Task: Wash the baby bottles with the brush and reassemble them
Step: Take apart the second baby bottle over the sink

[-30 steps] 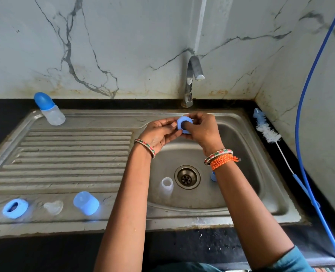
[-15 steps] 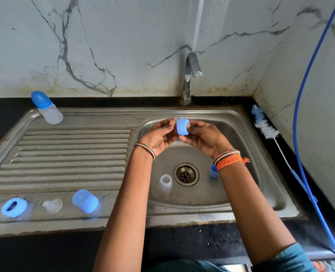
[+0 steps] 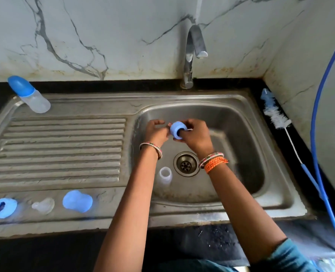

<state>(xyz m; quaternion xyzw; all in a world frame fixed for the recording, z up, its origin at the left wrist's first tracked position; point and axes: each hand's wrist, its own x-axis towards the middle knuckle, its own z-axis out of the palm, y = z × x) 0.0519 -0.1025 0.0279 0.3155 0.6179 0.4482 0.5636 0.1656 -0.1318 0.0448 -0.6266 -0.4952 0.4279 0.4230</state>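
Wall: we face a white marble-veined wall (image 3: 107, 32), stained brown where it meets the black stone counter (image 3: 211, 240).
Sink unit: a dull stainless steel sink (image 3: 280, 201) fills the counter, with its ribbed draining board (image 3: 60, 152) on the far side of our left fingers and the basin under both hands.
Hose: a thin blue hose (image 3: 319, 118) curves down the side wall, well beyond our right hand.
Tap: a curved chrome tap (image 3: 192, 55) stands behind the fingers; we see no water running.
Brush: a white-bristled bottle brush with a blue handle (image 3: 276, 118) lies on the counter past the right hand.
Whole bottle: a clear baby bottle with a blue cap (image 3: 30, 95) stands far off at the board's back corner.
Left hand: our left hand (image 3: 155, 132) sits just beside the ring with its fingers loosely curled; we cannot tell if they touch it.
Right hand: our right hand (image 3: 194, 137) grips the blue plastic screw ring (image 3: 177, 130), thumb and fingers curled round it, above the basin.
Open bottle: a clear bottle body without its top (image 3: 164, 175) stands in the basin below the hands, just beside the round metal drain (image 3: 186, 163).
Loose parts: nearer us than the left wrist, along the board's front edge, lie a blue domed cap (image 3: 77, 201), a clear silicone teat (image 3: 44, 205) and a second blue ring (image 3: 2, 208).
Change: since half a second ago, the ring has turned its open end toward the left hand, and the left fingers have eased off it; both hands sit lower over the basin.
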